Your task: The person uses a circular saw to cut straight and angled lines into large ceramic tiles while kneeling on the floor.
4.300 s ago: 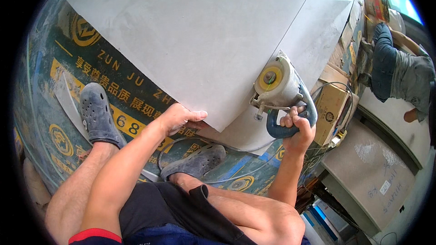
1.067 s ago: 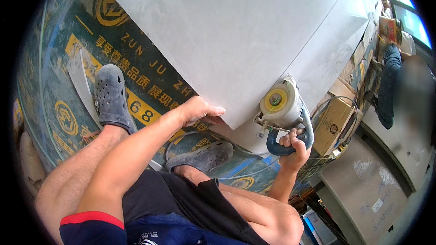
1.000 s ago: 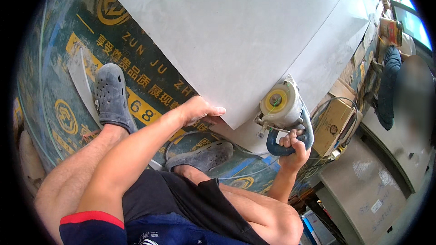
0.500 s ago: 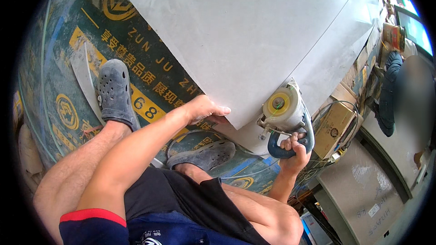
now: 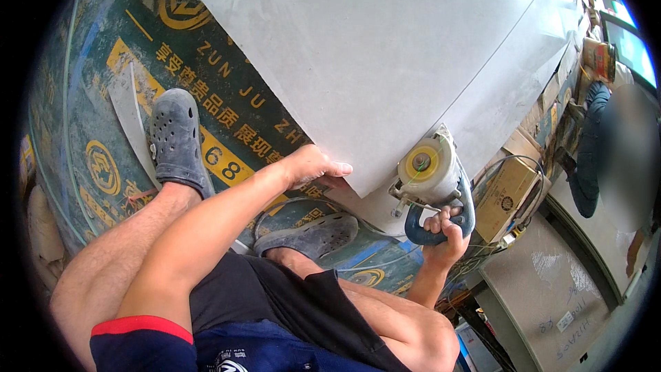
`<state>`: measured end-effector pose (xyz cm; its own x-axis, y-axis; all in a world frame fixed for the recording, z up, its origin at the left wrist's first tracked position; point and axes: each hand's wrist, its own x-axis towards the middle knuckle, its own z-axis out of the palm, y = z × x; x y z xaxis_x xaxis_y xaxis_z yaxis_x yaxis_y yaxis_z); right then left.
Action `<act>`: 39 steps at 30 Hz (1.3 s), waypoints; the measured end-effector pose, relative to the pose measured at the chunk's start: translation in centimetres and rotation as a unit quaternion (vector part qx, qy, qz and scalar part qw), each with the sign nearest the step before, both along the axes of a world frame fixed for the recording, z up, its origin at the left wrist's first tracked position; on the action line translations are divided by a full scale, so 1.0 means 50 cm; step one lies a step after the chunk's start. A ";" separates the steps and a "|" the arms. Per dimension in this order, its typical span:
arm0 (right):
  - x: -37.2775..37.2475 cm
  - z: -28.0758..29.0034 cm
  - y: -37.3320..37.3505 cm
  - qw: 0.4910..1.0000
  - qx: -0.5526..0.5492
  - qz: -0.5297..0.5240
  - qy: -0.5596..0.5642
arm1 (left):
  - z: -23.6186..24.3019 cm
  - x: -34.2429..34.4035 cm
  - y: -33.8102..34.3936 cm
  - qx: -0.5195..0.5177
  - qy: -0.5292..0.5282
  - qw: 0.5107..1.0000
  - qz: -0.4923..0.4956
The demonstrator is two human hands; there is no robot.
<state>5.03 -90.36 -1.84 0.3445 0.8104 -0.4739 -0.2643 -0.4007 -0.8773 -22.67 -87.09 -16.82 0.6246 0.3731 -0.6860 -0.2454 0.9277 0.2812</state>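
A large light-grey tile slab (image 5: pixel 358 48) spreads in front of me, a thin straight line running across it from the far right toward me. At the near end of that line rests a hand-held tile cutter (image 5: pixel 430 169) with a yellow round hub and a dark blue loop handle. My right hand (image 5: pixel 446 226) is wrapped round this handle. Its blade edge is hidden under the guard. To the left, my left hand (image 5: pixel 318 167) grips the slab's near corner, thumb on top and the other fingers underneath, partly hidden.
Green printed sheeting (image 5: pixel 227 89) covers the floor, with a narrow grey offcut (image 5: pixel 131 120) beside my left clog (image 5: pixel 173 139). My right clog (image 5: pixel 310 235) is below the slab corner. At right are a cardboard box (image 5: pixel 508 200), cables, a large boxed panel (image 5: pixel 551 289) and another person (image 5: pixel 585 151).
The tile cutter and my right hand have shifted very slightly toward me. My left hand stays at the slab corner. The person at right has moved a little.
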 end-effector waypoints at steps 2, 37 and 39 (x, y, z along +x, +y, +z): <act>0.001 -0.001 -0.001 1.000 0.002 0.004 0.004 | -0.003 0.002 -0.001 0.006 0.002 1.000 0.004; -0.006 -0.004 -0.035 0.999 0.014 -0.026 0.012 | 0.017 0.004 0.007 0.018 -0.002 1.000 0.012; -0.010 -0.002 -0.035 0.999 0.012 -0.028 0.012 | 0.008 0.005 0.005 0.012 0.009 1.000 0.001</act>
